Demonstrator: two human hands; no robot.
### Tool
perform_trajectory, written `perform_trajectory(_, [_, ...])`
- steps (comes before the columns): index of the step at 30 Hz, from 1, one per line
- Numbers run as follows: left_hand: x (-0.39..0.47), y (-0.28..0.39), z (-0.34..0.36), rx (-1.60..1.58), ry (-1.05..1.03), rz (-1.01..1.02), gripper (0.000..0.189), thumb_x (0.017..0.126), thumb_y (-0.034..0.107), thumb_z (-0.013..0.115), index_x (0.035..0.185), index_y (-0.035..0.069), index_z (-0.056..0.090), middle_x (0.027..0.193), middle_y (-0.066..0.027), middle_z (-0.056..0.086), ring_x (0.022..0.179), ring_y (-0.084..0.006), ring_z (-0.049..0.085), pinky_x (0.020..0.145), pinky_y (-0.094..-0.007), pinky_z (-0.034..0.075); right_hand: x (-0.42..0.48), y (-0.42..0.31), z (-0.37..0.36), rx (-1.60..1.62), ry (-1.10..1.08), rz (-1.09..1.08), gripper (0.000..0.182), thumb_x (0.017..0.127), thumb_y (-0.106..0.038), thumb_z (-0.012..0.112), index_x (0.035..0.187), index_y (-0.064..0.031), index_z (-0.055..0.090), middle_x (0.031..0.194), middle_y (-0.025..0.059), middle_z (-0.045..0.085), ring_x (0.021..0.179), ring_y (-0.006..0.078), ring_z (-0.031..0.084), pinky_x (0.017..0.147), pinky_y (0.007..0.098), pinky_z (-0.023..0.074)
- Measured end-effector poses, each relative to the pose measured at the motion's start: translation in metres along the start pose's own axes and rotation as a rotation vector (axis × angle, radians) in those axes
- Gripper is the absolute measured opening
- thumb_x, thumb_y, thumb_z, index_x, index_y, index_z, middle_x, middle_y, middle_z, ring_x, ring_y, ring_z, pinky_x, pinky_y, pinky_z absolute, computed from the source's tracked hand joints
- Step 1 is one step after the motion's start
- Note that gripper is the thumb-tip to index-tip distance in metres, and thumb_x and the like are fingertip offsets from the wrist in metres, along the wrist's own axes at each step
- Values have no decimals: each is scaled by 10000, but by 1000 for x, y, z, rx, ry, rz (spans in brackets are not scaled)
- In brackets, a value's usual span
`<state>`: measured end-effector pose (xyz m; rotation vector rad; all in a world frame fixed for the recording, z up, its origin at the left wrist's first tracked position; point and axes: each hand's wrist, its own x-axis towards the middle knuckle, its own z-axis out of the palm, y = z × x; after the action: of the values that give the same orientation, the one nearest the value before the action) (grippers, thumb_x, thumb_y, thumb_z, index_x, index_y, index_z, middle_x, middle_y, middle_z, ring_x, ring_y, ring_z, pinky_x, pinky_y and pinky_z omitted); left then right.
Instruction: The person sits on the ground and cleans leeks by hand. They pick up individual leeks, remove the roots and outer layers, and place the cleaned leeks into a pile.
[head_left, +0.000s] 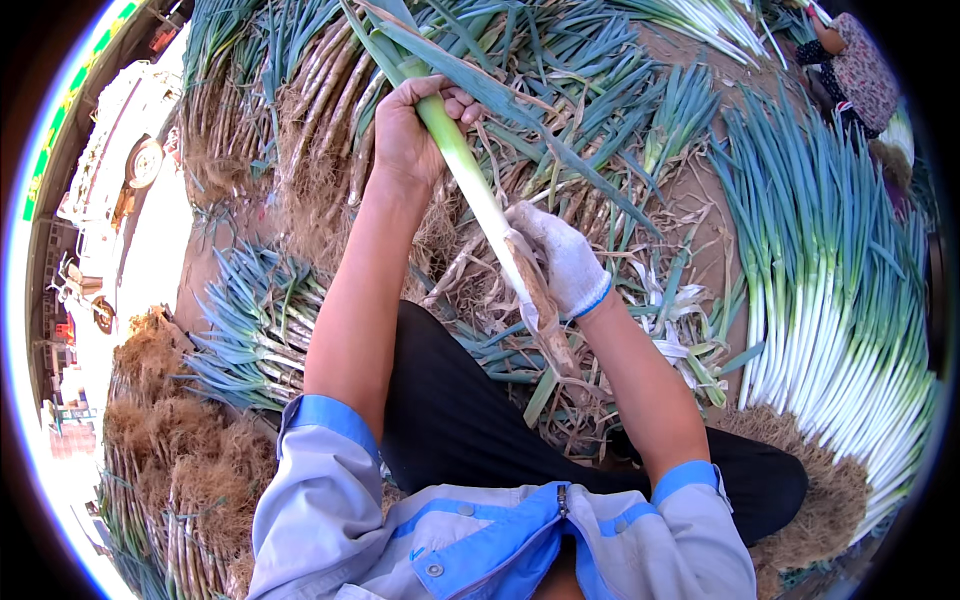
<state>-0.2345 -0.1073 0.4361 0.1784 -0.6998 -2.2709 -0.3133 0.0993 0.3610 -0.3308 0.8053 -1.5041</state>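
Observation:
One large green onion (469, 169) slants across my view, green leaves up and pale stem towards my lap. My bare left hand (420, 124) is wrapped around its green upper stem. Lower down, my right hand (562, 259), in a white knit glove with a blue cuff, grips the stem's side at the brown outer skin (544, 315). That skin hangs loose around the lower stem, whose upper part is smooth and white. The glove hides some of its fingertips. Peeled leaves and dry skins (667, 322) litter the ground beneath.
Unpeeled onions (322, 97) with brown roots lie ahead; another bunch (259, 330) is beside my knee. Rooty bundles (180, 450) are stacked at left. Clean white-stemmed onions (832, 300) line the right. Another person (862, 75) is at upper right, a vehicle (135, 157) at far left.

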Motion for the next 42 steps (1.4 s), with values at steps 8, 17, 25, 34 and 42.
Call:
perform_trajectory(8, [-5,16,-20,185,189,36,58,835,-8,534,796,-48,551,634,-158,558,585,-271,559,579,-368,497,-28,-16,-26,-566,-53,-97,426,999,-374,554,1204,-6,620,781,-35,578,661,40,481,567,206,377])
perform_trajectory(17, [-4,7,-7,74,-24,4,84,845,14,518,866,-64,541,664,-145,540,590,-253,531,605,-383,480,2,-6,5,-154,-426,69,526,946,-296,632,1319,56,519,974,114,687,756,120,671,681,252,559])
perform_trajectory(25, [-2,16,-19,208,193,54,84,836,-10,520,898,-67,519,713,-134,536,598,-221,524,616,-368,491,-20,1,-19,-299,-84,-41,187,969,-211,607,999,-30,645,793,9,624,669,55,573,569,229,462])
perform_trajectory(34, [4,22,-50,381,498,83,22,832,-15,531,843,-20,513,672,-95,511,565,-183,512,588,-337,518,-49,-7,-37,-1193,63,-297,281,942,-281,638,1023,-13,656,803,142,661,769,214,651,702,360,502])
perform_trajectory(42, [12,31,-79,479,586,143,90,846,-12,537,927,-36,507,759,-113,508,613,-211,511,573,-350,482,-72,-4,-76,-1722,-10,-418,214,923,-336,633,898,-124,626,664,152,626,635,372,649,540,471,494])
